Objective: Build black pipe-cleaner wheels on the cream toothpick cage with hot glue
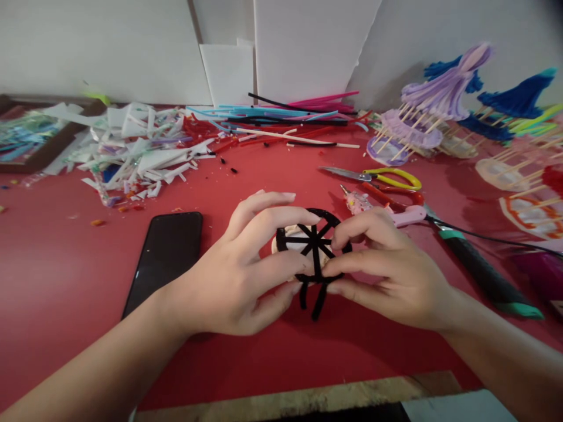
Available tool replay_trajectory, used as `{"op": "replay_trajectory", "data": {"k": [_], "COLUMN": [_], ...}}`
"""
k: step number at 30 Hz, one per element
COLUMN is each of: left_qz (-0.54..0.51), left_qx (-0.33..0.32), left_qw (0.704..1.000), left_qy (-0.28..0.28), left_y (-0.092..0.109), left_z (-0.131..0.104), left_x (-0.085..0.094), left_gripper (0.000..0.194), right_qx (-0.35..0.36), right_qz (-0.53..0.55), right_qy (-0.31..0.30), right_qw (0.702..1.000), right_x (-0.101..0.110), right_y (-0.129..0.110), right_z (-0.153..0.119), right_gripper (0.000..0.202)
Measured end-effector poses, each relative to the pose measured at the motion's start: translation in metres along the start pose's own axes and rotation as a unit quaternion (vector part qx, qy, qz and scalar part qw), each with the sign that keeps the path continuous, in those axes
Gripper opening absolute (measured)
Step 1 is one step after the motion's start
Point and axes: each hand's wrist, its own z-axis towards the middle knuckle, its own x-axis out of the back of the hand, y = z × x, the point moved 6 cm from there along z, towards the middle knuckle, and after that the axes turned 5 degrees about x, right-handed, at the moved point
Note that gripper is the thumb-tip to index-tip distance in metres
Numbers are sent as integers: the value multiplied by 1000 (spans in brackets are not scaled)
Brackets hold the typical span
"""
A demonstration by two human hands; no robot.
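Observation:
A black wheel-shaped piece (314, 241) with several spokes is held between both hands over the red table (246, 369). Two short black legs hang from its lower edge. My left hand (257, 258) grips its left side, fingers curved over the rim. On the right side, my right hand (387, 264) pinches the rim and the lower edge with thumb and fingers. Behind the spokes, a cream and white round piece (294, 243) shows in part, touching or very near the wheel. The fingertips partly cover both pieces.
Left of my left hand lies a black phone (165, 258). Scraps (136, 152) and coloured pipe cleaners (281, 117) lie behind. Yellow-handled scissors (391, 177), a pink glue gun (409, 216) with a cable, and green-black pliers (479, 269) lie right. Carousel-like models (422, 117) stand at back right.

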Motion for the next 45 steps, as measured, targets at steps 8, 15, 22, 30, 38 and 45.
{"op": "replay_trajectory", "data": {"k": [8, 15, 22, 30, 38, 45], "left_qz": [-10, -6, -3, -7, 2, 42], "left_qx": [7, 12, 10, 8, 2, 24], "left_qw": [1000, 1000, 1000, 1000, 1000, 997], "left_qy": [-9, -7, -5, -10, 19, 56], "left_y": [-1, -1, 0, 0, 0, -2], "left_z": [-1, 0, -1, -3, -2, -2], "left_x": [-1, 0, 0, -1, -2, -1], "left_gripper": [21, 19, 19, 21, 25, 18], "right_qx": [28, 91, 94, 69, 59, 16], "right_qz": [-55, -134, -126, -82, -88, -115], "right_qy": [5, 21, 27, 46, 72, 102], "right_qw": [998, 987, 987, 993, 992, 988], "right_x": [-1, -5, -7, -7, -4, -3], "right_y": [-8, -14, -14, -11, -13, -10], "right_z": [1, -5, -4, -1, 2, 3], "right_gripper": [8, 9, 10, 3, 3, 6]}}
